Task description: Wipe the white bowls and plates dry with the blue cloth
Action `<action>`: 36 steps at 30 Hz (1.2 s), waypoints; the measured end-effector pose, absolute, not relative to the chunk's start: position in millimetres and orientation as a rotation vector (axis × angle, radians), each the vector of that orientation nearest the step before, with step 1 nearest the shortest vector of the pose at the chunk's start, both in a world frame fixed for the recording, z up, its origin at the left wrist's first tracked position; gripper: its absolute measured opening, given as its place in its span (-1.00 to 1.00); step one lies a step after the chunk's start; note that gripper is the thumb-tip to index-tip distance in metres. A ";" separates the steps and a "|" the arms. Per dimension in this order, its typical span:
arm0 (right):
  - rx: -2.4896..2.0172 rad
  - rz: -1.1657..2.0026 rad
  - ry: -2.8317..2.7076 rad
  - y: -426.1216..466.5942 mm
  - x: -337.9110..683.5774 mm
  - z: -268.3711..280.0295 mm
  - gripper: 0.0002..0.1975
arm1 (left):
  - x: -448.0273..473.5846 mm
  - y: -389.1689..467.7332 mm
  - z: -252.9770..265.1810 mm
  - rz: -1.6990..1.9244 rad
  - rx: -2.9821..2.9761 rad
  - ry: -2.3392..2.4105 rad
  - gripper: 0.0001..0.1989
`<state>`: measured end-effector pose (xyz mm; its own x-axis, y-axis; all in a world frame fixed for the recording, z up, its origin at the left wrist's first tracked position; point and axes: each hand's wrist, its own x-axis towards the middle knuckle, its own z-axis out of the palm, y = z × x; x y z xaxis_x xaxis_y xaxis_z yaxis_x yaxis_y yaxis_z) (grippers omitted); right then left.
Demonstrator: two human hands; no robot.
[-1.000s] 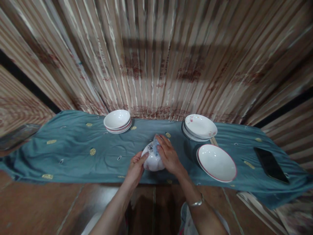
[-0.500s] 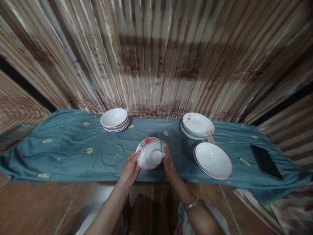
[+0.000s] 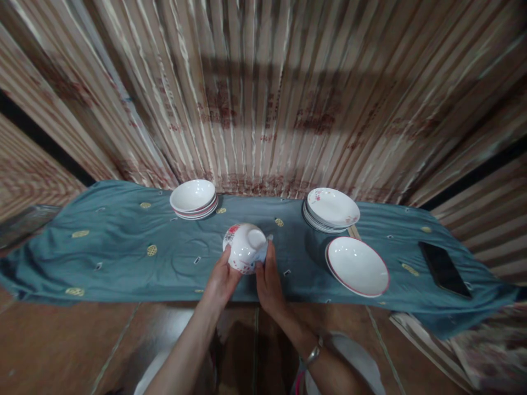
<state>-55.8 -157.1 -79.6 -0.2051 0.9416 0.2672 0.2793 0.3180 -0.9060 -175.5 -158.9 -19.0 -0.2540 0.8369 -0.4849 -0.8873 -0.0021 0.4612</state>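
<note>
A white bowl (image 3: 241, 255) with red and grey flowers is tilted over, its foot ring facing up and to the right. My left hand (image 3: 222, 280) grips its near left rim, thumb on the outer wall. On the right side, my right hand (image 3: 269, 280) presses a pale bluish cloth (image 3: 260, 255) against the bowl; most of that cloth is hidden by the fingers and only bits of it show. Both hands hold the bowl above the middle of the table. A silver bracelet circles my right wrist.
A stack of white bowls (image 3: 192, 196) stands back left on the teal tablecloth (image 3: 123, 247). Stacked plates (image 3: 333, 206) are back right, with a red-rimmed dish (image 3: 358, 267) before them. A black phone (image 3: 444, 269) lies far right. The curtain (image 3: 255, 109) hangs behind.
The bowl has turned in my hands, so its flowers moved up and left and its foot ring now faces more upward. My right hand has shifted left and nearer the bowl's front.
</note>
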 end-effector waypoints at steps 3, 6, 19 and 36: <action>-1.088 0.877 -1.717 -155.5 -54.6 -76.2 -0.40 | -176.7 -157.5 -21.0 1.646 -0.028 0.792 -0.54; -1.041 0.865 -1.706 -145.1 -47.2 -65.6 -0.44 | -176.7 -158.0 -23.9 1.690 0.040 0.793 -0.49; -1.118 0.763 -1.732 -126.3 -33.3 -46.6 -0.60 | -162.9 -167.0 -18.4 1.714 0.135 0.859 -0.56; -1.003 0.653 -1.851 -125.2 -14.7 -49.3 -0.61 | -170.8 -169.3 -14.3 1.693 0.092 0.941 -0.88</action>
<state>-14.7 -125.2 -49.3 -0.2622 0.8472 0.4620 0.3695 0.5304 -0.7630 -170.8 -169.3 -14.3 -0.3573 0.8456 -0.3965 -0.7832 -0.0400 0.6205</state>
